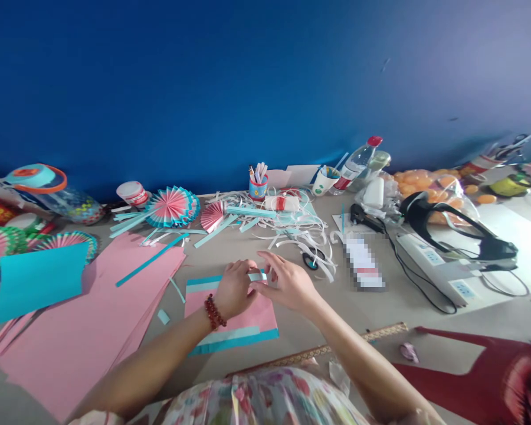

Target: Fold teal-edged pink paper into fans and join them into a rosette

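My left hand (236, 290), with a dark red bead bracelet at the wrist, is closed with its fingertips on a short pale strip of paper (257, 276). Facing it, my right hand (288, 282) has thumb and forefinger apart around the strip's free end. Both are above the far edge of a pink sheet (243, 319). Bright blue bands (234, 343) and paler strips (230, 336) run along its near and far edges. My left hand covers part of the sheet, and the strip's other end is hidden.
Large pink sheets (88, 330) and a blue sheet (38, 283) lie left. Folded paper rosettes (172, 208), paper scraps (292, 233) and black-handled scissors (313, 258) lie beyond. A power strip (433, 260), black head strap (460, 227) and bottle (356, 165) are right; a patterned strip (380, 332) lies nearer.
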Demonstrator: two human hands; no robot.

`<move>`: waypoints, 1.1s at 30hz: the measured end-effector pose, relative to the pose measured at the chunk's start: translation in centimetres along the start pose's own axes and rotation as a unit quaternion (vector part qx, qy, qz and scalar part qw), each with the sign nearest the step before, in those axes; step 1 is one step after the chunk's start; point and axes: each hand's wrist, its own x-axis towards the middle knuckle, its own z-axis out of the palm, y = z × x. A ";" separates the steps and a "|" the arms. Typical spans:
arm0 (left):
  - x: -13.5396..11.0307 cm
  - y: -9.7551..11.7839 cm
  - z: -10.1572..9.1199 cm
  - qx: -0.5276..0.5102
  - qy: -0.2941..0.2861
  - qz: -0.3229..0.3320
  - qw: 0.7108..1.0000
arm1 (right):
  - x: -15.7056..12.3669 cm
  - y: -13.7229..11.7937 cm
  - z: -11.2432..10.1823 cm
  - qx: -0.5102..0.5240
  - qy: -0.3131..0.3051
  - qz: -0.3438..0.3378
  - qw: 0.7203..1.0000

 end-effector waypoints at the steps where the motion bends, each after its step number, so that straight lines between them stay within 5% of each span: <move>1: 0.0 0.1 -0.1 0.012 -0.008 0.006 1.000 | 0.1 0.0 0.1 -0.011 0.000 -0.005 1.000; 5: 0.1 0.4 -0.7 0.072 -0.026 0.030 0.997 | 0.4 1.0 0.4 -0.035 0.047 -0.009 0.998; 8: 0.1 0.4 -0.9 0.093 -0.037 0.046 0.994 | 0.4 2.1 0.6 -0.032 0.102 0.052 0.993; 14: -0.4 0.0 -0.6 0.124 -0.050 0.083 0.988 | -0.8 4.1 0.2 0.022 0.115 0.158 0.981; 25: -0.5 -0.1 0.2 0.153 -0.024 0.096 0.983 | -3.8 5.3 2.1 -0.160 0.141 0.160 0.964; 33: -0.2 -0.4 -0.1 0.078 -0.044 0.046 0.995 | -5.7 5.2 -0.6 0.086 0.187 0.164 0.965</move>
